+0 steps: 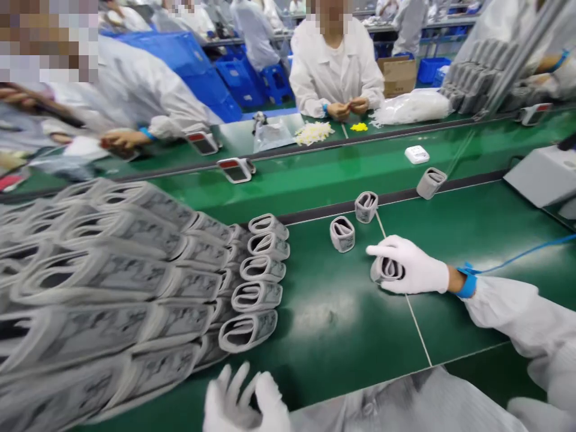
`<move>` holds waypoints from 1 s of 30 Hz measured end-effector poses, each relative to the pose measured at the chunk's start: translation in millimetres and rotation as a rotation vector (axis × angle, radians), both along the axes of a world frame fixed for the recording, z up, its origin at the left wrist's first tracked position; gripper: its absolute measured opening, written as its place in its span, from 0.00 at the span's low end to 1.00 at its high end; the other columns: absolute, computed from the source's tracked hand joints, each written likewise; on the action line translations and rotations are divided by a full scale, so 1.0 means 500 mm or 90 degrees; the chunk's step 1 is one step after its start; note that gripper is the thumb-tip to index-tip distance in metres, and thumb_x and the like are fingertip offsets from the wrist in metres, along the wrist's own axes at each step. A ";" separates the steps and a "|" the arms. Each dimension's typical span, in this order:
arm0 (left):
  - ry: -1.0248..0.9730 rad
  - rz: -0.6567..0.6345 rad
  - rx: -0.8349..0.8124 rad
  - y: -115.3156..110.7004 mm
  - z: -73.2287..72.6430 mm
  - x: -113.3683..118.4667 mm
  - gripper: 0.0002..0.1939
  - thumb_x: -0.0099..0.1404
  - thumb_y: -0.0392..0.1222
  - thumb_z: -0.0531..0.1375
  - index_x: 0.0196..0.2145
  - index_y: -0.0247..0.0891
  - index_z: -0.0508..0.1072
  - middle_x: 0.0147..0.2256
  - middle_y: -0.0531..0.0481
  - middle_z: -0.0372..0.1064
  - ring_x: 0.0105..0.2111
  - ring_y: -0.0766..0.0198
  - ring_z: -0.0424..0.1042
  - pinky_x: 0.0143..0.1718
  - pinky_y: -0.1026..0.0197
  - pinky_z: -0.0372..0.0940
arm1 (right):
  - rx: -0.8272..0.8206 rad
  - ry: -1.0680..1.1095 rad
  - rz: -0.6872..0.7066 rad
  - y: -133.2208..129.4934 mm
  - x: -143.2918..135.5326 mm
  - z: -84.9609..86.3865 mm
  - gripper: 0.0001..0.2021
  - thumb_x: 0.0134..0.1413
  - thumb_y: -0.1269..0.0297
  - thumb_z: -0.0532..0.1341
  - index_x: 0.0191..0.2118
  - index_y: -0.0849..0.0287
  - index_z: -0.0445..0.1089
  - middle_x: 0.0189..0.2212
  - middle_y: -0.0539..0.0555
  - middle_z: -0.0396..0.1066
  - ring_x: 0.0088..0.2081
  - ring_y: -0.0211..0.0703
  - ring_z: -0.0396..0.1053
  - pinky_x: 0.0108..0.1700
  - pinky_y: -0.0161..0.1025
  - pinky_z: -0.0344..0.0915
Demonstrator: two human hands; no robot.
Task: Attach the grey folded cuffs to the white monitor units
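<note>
My right hand [407, 264], in a white glove with a blue wrist strap, is closed around a rolled grey cuff [386, 270] on the green table [333, 324]. My left hand [247, 399], also gloved, is at the bottom edge of the view, palm up with fingers apart and nothing in it. Just beyond it lies the nearest roll [249, 331] of a large stack of grey cuffs [130, 270] filling the left side. Two loose rolls, one [342, 234] nearer and one [366, 207] farther, stand beyond my right hand.
Another roll [431, 183] sits by the dark rail at the conveyor, which carries a white device [416, 155]. A grey machine [542, 174] stands at the right. A blue cord [526, 255] trails from my right wrist. People work across the conveyor.
</note>
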State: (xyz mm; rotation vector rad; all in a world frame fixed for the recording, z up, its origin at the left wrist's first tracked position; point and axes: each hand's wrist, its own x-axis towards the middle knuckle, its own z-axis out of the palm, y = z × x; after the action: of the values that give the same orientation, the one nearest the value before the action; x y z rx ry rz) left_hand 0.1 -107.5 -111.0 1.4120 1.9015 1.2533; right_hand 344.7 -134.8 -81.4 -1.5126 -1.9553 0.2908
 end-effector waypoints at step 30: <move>0.002 -0.588 0.257 0.308 0.302 0.469 0.16 0.66 0.37 0.58 0.49 0.33 0.76 0.50 0.43 0.77 0.49 0.58 0.77 0.57 0.52 0.70 | 0.097 0.117 -0.018 -0.085 0.041 -0.046 0.41 0.55 0.65 0.65 0.72 0.55 0.50 0.52 0.60 0.72 0.49 0.52 0.70 0.53 0.52 0.69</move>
State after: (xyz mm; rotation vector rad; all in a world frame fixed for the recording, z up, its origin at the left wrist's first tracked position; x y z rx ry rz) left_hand 234.8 46.3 40.0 2.1207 0.7703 1.1408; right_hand 365.1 -177.1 -104.2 -1.3647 -1.7691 0.2537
